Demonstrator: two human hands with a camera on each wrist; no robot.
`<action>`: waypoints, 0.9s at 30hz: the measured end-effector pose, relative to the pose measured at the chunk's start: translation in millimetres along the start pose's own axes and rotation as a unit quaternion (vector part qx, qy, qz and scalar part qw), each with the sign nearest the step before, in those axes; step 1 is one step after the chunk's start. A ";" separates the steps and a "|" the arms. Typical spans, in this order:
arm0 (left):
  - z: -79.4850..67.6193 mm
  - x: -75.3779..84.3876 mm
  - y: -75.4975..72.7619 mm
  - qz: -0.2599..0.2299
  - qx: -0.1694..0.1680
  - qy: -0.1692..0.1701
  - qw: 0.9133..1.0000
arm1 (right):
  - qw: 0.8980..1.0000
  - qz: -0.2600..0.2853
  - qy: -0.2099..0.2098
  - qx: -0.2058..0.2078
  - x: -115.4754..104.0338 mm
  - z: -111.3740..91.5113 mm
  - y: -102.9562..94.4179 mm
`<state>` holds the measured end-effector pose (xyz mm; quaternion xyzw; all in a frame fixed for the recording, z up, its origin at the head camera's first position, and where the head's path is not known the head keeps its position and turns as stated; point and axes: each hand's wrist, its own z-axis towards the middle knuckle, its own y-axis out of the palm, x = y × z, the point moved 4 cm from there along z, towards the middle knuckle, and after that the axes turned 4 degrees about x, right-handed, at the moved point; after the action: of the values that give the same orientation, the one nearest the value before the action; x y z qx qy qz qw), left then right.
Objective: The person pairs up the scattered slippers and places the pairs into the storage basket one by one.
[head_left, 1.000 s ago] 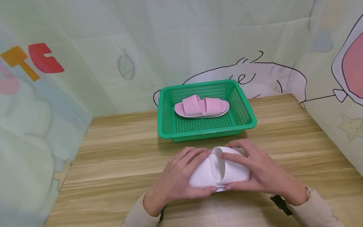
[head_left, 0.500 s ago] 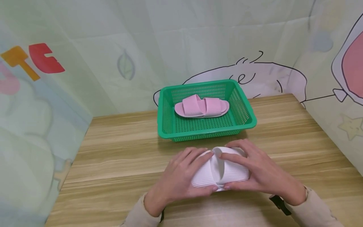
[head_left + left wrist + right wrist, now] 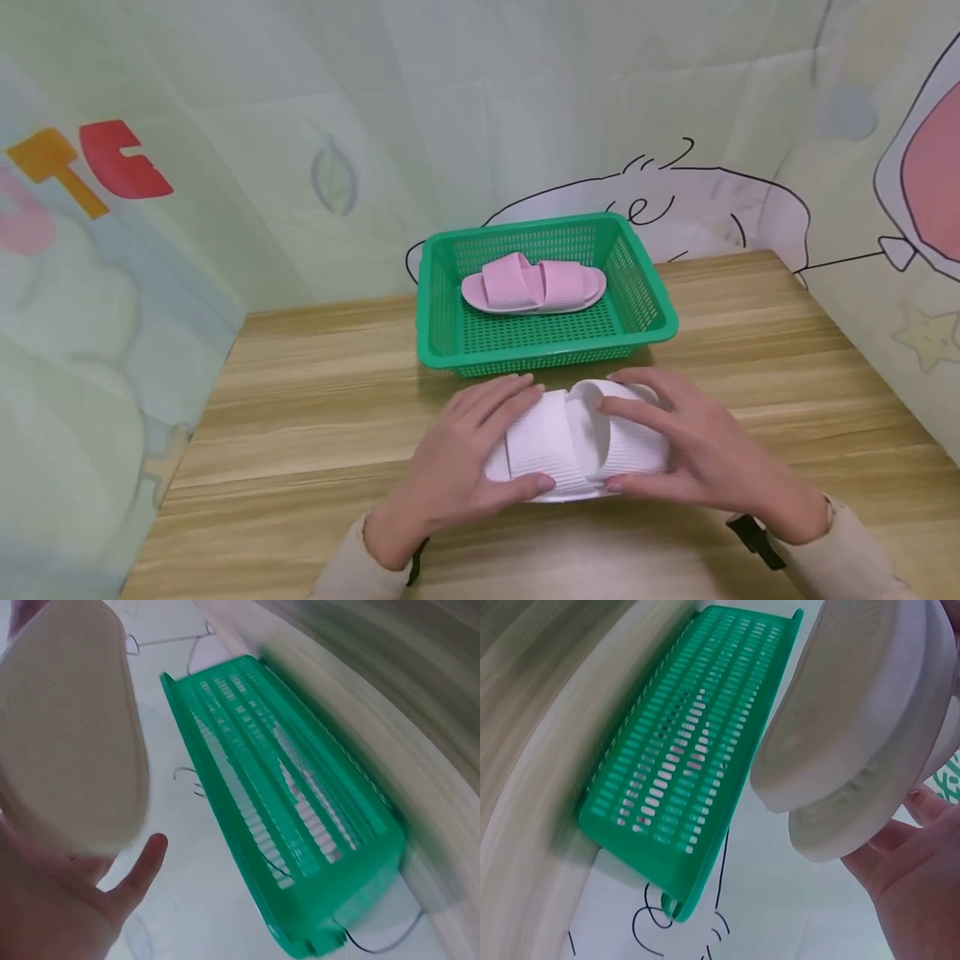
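A pair of white slide slippers [image 3: 545,442] with ribbed straps is held up, stacked together, in front of the basket. My left hand [image 3: 468,454] spans the left end, fingers along the far side and thumb on the near side. At the right end my right hand [image 3: 701,446] grips the slippers, its index finger over the strap and its thumb at the near edge. The right wrist view shows two stacked soles [image 3: 847,712] from the side and below. In the left wrist view, the underside of a sole [image 3: 71,727] faces the camera, with the left thumb [image 3: 146,866] beside it.
Behind the slippers a green plastic basket [image 3: 551,354] stands on the wooden table [image 3: 315,417]. Pink slide slippers [image 3: 558,287] lie inside it. A printed cloth backdrop [image 3: 262,125] encloses the back and both sides.
My left hand has shifted left along the slippers, so more of the left strap and the sole's end shows. The right hand and the slippers have moved slightly right.
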<state>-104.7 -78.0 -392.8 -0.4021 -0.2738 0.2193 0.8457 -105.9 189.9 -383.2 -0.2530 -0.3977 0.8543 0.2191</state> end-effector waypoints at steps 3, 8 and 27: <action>-5.1 -11.2 -4.9 0.009 0.000 -0.026 1.000 | 1.000 -0.004 -0.002 0.015 4.1 -2.0 -4.2; -15.7 -30.4 -12.0 0.028 -0.001 -0.073 0.997 | 1.000 -0.010 0.001 0.029 10.7 -6.2 -12.4; -39.7 -56.4 -13.6 0.092 -0.020 -0.129 0.987 | 0.997 -0.004 0.018 0.070 38.3 21.2 -36.9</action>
<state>-119.8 -141.4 -418.9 -0.4105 -0.3467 0.3409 0.7714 -142.1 221.6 -352.2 -0.2503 -0.3337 0.8746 0.2470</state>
